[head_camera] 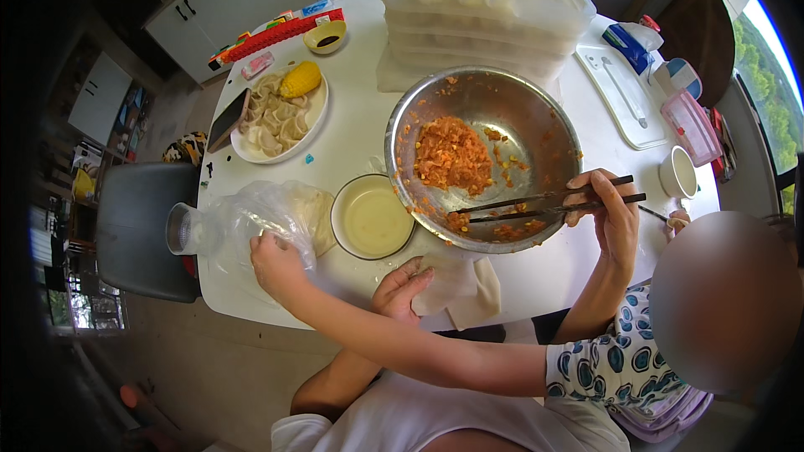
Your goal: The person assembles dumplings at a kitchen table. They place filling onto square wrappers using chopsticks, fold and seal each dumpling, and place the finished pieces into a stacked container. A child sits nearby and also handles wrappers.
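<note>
My left hand [396,292] holds a thin dough wrapper [443,289] near the table's front edge. More wrappers [480,298] lie just right of it. In my right hand [606,207] is a pair of dark chopsticks [546,201]. Their tips touch a small clump of orange filling [458,221] inside a large steel bowl [502,81]. The main mound of filling [455,154] sits at the bowl's left side. Left of the steel bowl stands a dark-rimmed bowl [370,216] of pale, cloudy liquid.
Another person's arm [427,351] crosses before me, its hand [276,267] at a clear plastic bag [242,213]. Farther off are a plate of dumplings with corn [314,132], a leaning phone [229,119] and stacked plastic boxes [483,25]. A white cup [678,172] stands right.
</note>
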{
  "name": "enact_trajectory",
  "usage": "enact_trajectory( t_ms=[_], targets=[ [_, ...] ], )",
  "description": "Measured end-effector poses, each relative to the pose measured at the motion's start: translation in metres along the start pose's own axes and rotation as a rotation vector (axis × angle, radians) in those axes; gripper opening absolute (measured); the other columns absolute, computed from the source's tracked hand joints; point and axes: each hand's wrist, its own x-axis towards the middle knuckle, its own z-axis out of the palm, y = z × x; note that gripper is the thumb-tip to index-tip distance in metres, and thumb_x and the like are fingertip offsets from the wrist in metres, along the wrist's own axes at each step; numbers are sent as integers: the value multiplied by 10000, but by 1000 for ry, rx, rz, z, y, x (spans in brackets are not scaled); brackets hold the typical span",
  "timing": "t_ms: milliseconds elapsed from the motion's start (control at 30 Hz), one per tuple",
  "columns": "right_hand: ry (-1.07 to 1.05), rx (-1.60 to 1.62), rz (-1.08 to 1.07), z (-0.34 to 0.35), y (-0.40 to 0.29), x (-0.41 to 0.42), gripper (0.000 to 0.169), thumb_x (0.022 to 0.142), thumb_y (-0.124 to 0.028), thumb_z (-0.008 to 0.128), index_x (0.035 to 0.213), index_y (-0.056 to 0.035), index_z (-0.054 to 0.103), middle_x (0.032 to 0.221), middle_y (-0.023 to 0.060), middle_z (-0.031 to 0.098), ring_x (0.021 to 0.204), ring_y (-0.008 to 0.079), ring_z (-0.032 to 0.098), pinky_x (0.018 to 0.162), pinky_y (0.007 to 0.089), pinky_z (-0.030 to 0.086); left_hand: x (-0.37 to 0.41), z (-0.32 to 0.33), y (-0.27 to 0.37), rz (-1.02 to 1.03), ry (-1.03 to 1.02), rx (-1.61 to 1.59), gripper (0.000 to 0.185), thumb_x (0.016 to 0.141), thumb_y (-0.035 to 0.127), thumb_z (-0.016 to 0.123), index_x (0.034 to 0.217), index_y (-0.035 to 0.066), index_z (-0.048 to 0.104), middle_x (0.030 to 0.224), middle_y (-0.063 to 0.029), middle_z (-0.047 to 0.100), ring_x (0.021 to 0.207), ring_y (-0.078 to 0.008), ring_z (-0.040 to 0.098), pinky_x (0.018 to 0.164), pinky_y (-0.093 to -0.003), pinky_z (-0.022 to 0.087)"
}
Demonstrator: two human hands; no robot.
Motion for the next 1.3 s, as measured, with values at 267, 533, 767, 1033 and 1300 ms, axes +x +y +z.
enact_trajectory(
  t_ms=[267,533,767,1033,1300],
  targets=[
    [88,84,39,5,6,-5,327,943,-153,438,838,114,595,640,200,631,413,220,587,392,264,501,8,-6,-6,71,41,-108,196,895,68,552,1083,14,566,1011,-54,627,941,-132,585,847,-264,451],
    [118,236,26,-1,19,-9,364,959,-194,432,852,116,592,639,219,633,416,230,592,389,277,503,10,-1,6,122,-53,-120,198,927,87,492,1089,-11,550,1054,-85,613,985,-179,600,888,-340,480],
    [140,434,5,-14,39,-14,392,971,-225,411,870,111,586,654,228,628,434,239,573,410,296,496,9,8,9,127,-127,-132,234,912,67,487,1111,-45,541,1077,-118,611,1008,-203,596,912,-347,465],
    [171,355,-39,-14,31,-20,365,971,-203,397,879,103,574,658,214,628,440,233,573,412,288,489,7,11,14,142,-135,-48,302,905,40,464,1179,-83,497,1143,-161,590,1061,-226,576,960,-351,429],
    [110,-11,-66,19,5,-29,321,963,-148,418,859,107,582,669,184,639,472,186,607,433,250,509,4,18,19,149,-109,-24,303,919,46,460,1202,-61,481,1119,-126,591,1035,-189,574,923,-327,446]
  ],
)
